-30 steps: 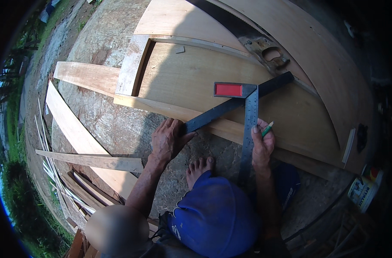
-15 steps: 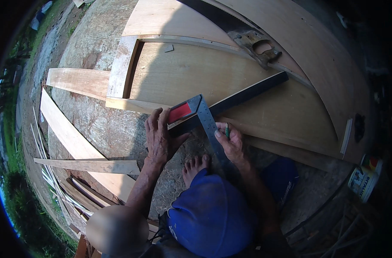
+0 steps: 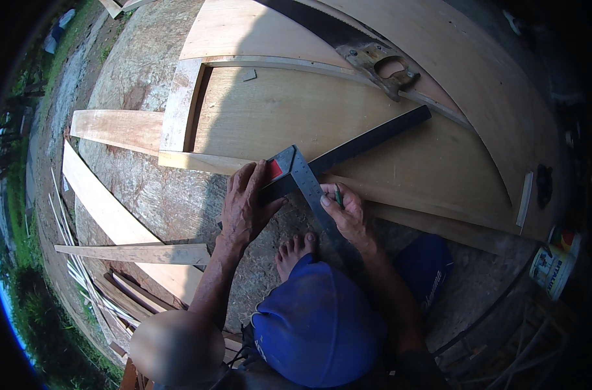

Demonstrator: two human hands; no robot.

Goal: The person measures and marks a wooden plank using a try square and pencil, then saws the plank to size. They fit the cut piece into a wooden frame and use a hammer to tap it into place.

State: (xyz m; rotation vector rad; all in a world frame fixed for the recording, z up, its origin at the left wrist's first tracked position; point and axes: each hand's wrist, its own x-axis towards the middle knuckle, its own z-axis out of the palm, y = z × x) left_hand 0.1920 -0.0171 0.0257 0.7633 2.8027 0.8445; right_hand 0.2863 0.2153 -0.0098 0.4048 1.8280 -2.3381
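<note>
I count one square (image 3: 307, 179), one dark strip (image 3: 374, 140) and one green pencil (image 3: 338, 196) at my hands. Past them are one handsaw (image 3: 357, 53) and one small grey chip (image 3: 250, 75); far to my right is one container (image 3: 554, 266). Three pale boards (image 3: 114, 201) show on my left, and thin sticks (image 3: 68, 240) too bunched to number.

The square has a long, straight, dull grey blade with small marks, and a thicker handle with a red inset, partly covered by my hand. It lies across the strip near its left end, the blade slanting back toward me. The strip is black on its face with a lighter edge, set aslant over the framed panel (image 3: 257, 117).

My left hand (image 3: 240, 211) is closed about the strip's near end, fingers over the square's handle. My right hand (image 3: 348, 211) pinches the pencil beside the blade; whether it also presses the blade, I cannot tell.
</note>
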